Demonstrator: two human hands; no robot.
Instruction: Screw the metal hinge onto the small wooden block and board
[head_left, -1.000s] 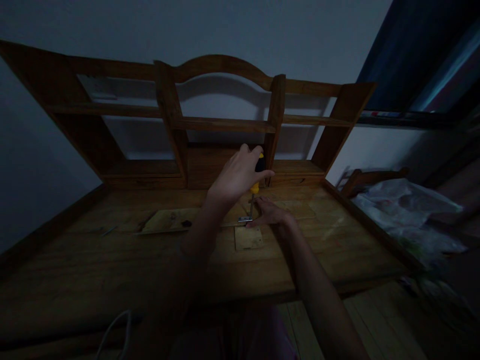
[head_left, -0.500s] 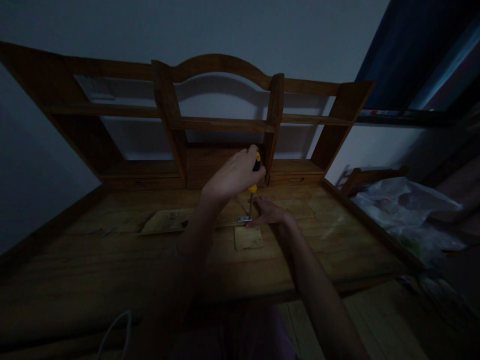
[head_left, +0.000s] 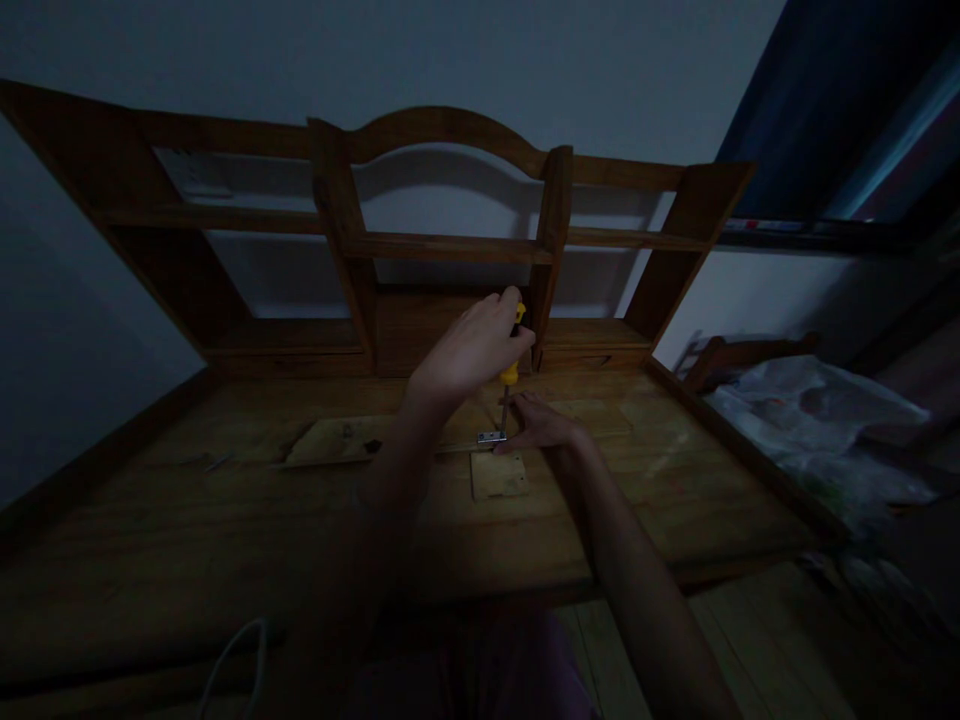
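My left hand is wrapped round the yellow and black handle of a screwdriver. The screwdriver stands nearly upright, its shaft running down to a small metal hinge-like plate. That plate lies at the near edge of a long, thin wooden board with one ragged end. Beside the plate, my right hand grips the board, thumb at its near edge and fingers across the top. Just in front lies a small square wooden piece. Where the screwdriver tip meets the plate is too small to make out.
Everything rests on a wooden desk with a raised shelf unit along its back. Small thin items lie at the left. A white cable loops at the front edge. Plastic bags and a chair sit to the right.
The screwdriver and my left hand have shifted very slightly, with the handle turned a little. My right hand and the board stay in place.
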